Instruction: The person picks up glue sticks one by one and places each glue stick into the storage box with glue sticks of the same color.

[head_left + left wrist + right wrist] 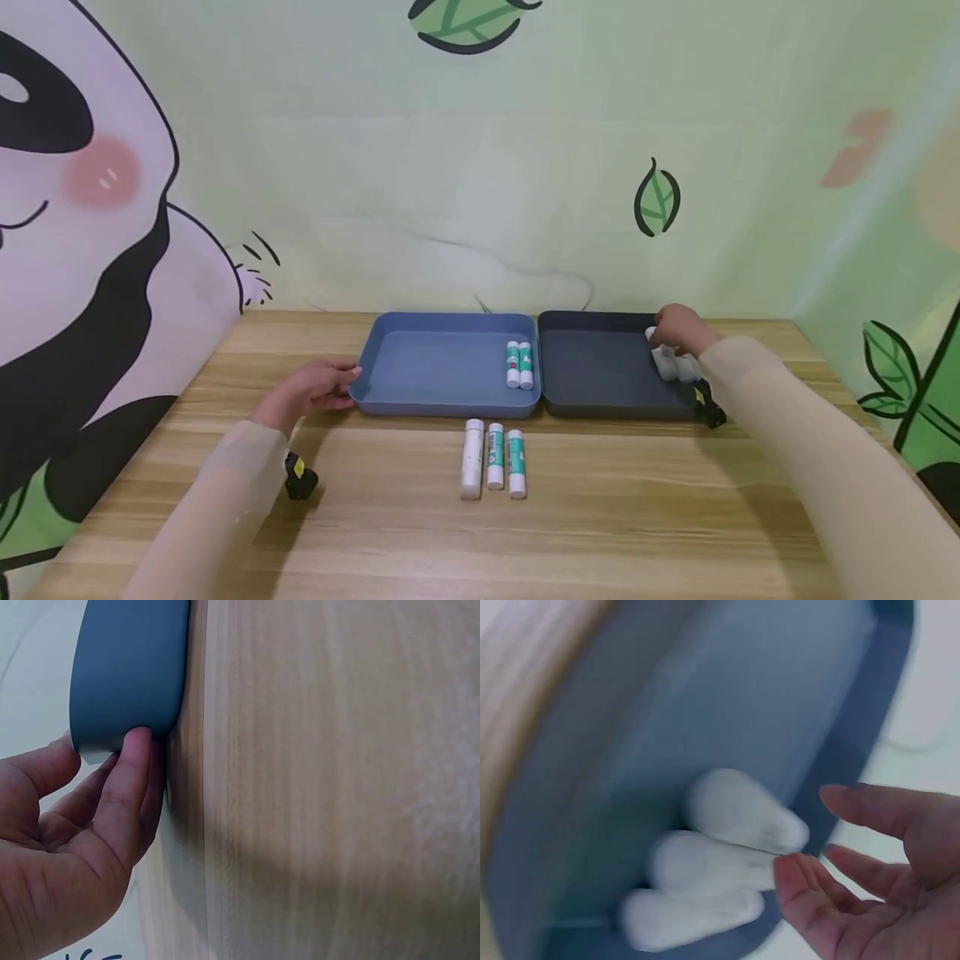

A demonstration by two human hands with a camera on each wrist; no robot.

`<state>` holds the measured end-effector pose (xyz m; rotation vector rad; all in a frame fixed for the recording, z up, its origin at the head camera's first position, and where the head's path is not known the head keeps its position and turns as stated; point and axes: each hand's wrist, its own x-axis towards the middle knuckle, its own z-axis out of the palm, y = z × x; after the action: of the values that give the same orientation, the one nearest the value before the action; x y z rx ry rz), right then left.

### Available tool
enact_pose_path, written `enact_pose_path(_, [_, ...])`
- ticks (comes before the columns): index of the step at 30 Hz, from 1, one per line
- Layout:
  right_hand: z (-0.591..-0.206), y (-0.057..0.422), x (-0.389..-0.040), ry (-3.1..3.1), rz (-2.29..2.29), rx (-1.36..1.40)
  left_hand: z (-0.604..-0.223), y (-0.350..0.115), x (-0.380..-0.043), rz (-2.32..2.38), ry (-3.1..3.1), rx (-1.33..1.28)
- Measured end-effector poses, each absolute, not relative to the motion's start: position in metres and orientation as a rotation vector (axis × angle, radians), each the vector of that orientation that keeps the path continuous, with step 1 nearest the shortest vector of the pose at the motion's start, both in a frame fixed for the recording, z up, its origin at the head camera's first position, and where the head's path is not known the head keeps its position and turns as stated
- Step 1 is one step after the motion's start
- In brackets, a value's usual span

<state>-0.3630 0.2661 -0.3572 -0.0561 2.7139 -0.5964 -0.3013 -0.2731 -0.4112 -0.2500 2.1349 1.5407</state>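
My right hand (681, 329) is over the right end of the dark tray (600, 375), its fingers released and the thumb held apart. 3 plain white tubes (712, 864) lie there on the tray's floor, side by side, and a fingertip of mine is right at the end of the middle tube; I can't tell whether it touches. My left hand (324, 387) is relaxed, its loosely extended fingers touching the blue tray (435, 367) at its left end.

The 2 trays stand next to each other on the wooden worktop (375, 533), the blue on the left. Inside the blue tray, near its right wall, lie 2 green-labelled tubes (527, 365). In front of that tray, 3 more lie in a row on the worktop: a longer white tube (472, 458), then 2 shorter tubes (496, 456) with green labels. Behind the trays is a backdrop (360, 167) with a panda and leaves.
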Motion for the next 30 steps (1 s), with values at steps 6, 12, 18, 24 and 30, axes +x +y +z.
enact_pose_path(6, [-0.307,0.244,-0.352,2.645,-0.763,-0.143,-0.410,-0.274,-0.300,1.541,2.144,-0.246])
enact_pose_path(12, [-0.274,0.217,-0.322,2.673,-0.865,-0.344,-0.406,-0.272,-0.301,1.544,2.139,-0.257])
enact_pose_path(18, [-0.265,0.195,-0.288,2.676,-0.930,-0.466,-0.407,-0.270,-0.301,1.528,2.136,-0.263])
enact_pose_path(24, [-0.270,0.174,-0.253,2.583,-1.121,-0.482,-0.409,-0.269,-0.299,1.529,2.129,-0.273])
enact_pose_path(30, [-0.313,0.147,-0.223,2.289,-1.301,-0.337,-0.409,-0.269,-0.298,1.532,2.136,-0.268])
